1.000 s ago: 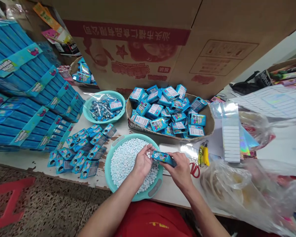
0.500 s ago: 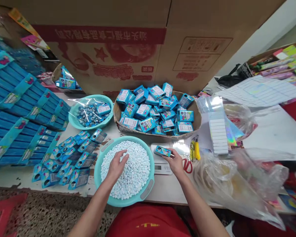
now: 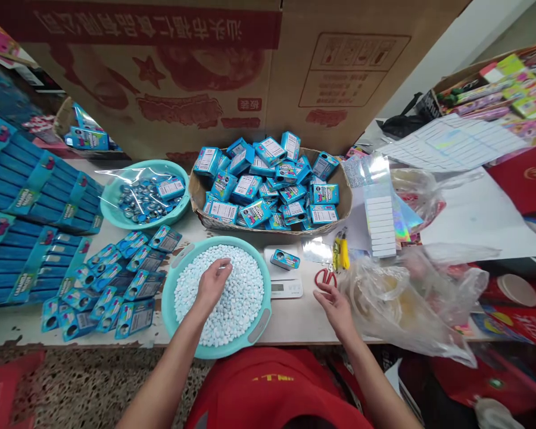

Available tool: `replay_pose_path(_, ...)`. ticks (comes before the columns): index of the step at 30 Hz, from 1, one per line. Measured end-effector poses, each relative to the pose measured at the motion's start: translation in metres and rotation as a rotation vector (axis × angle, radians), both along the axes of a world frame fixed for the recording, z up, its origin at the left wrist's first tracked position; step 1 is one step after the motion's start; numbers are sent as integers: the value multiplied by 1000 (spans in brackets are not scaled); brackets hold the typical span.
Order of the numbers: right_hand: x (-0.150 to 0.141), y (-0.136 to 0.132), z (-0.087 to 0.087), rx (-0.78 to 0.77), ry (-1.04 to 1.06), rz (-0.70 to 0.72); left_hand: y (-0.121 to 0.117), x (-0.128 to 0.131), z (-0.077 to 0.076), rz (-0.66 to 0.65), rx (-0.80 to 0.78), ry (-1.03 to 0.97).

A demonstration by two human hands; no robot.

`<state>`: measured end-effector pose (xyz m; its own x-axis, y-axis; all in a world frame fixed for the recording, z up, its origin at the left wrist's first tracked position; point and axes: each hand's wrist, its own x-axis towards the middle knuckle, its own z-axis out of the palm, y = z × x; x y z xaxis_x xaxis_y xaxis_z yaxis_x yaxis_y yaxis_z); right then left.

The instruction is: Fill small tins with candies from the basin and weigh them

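Lower centre of the frame: we see the left hand (image 3: 214, 283) just over or in white pellets (image 3: 239, 304), fingers loosely curved; we cannot tell whether it grips any. The pellets fill a teal basin (image 3: 168, 298) on the white tabletop (image 3: 304, 328).

Right of centre, we record the right hand (image 3: 336, 305) released, fingers apart, beside red-handled scissors (image 3: 326, 275); contact is unclear to us. A clear plastic bag (image 3: 406, 301) lies to its right.

Between the hands we find a small blue box (image 3: 286, 259) resting on a white scale (image 3: 295, 289), untouched by either hand. A yellow cutter (image 3: 344, 253) lies just beyond the scissors.

Left of the basin we note clustered blue boxes (image 3: 142, 286), round openings showing. Farther back: a teal bowl (image 3: 108, 202) of shiny pieces (image 3: 138, 202), then an open carton (image 3: 268, 230) heaped with similar boxes (image 3: 250, 187). Upper centre, we note a large cardboard box (image 3: 286, 77) behind everything.
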<state>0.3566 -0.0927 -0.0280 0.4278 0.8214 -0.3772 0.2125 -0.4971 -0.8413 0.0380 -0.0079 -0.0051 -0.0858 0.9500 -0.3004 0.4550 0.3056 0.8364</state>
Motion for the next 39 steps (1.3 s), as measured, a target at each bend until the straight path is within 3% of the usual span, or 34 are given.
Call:
replay_pose_path(13, -6, -26, -18, -60, 113, -40, 9, 16, 3, -59, -40, -34)
replay_pose_path(21, 1, -40, -19, -68, 102, -63, 18, 46, 3, -137, -8, -80)
replay_pose_path(25, 0, -30, -22, -47, 99, -34, 21, 54, 3, -140, 0, -86)
replay_pose_path(30, -13, 13, -22, 23, 80, 27, 20, 56, 4, -165, 9, 12)
replay_pose_path(32, -20, 34, -20, 73, 39, 90, 21, 70, 5, -255, 115, 129)
replay_pose_path(35, -28, 57, -19, 148, -48, 166, 26, 106, 7, -580, 332, 320)
replay_pose_path(37, -28, 63, -20, 173, -91, 159, 32, 126, 10, -785, 356, 426)
replay_pose_path(39, -24, 64, -21, 200, -132, 143, 39, 128, 19, -849, 339, 477)
